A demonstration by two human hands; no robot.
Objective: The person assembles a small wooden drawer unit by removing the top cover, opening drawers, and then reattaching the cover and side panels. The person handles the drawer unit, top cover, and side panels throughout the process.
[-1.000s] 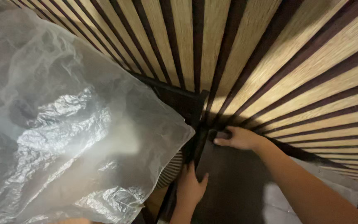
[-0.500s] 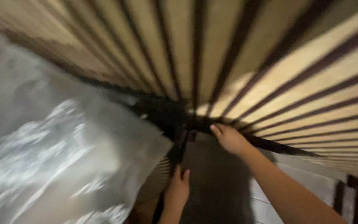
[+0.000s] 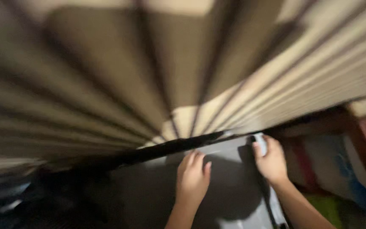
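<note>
Though the head view is badly blurred, I can make out my left hand [image 3: 192, 178] lying flat on a grey panel [image 3: 229, 186], fingers stretched out and together, pointing toward twelve o'clock, palm down and gripping nothing. My right hand [image 3: 270, 160], at about three o'clock from the left one, is curled over the panel's upper right corner, fingers wrapped round the edge, so it is closed on the panel there; a pale patch shows just under its fingertips, though I cannot tell what that is. The two hands are near each other but apart. The panel fills the lower middle of the view, at six o'clock, and its top edge meets a dark strip [image 3: 170, 148] running from nine o'clock up toward two o'clock. Above that strip a slatted surface [image 3: 250, 85] of pale wooden boards with dark gaps fans out across the whole upper half. At four o'clock, past the panel's right edge, stand a reddish-brown wooden frame [image 3: 361, 140] and some blurred blue and green things [image 3: 335, 199], so room is tight on that side.
</note>
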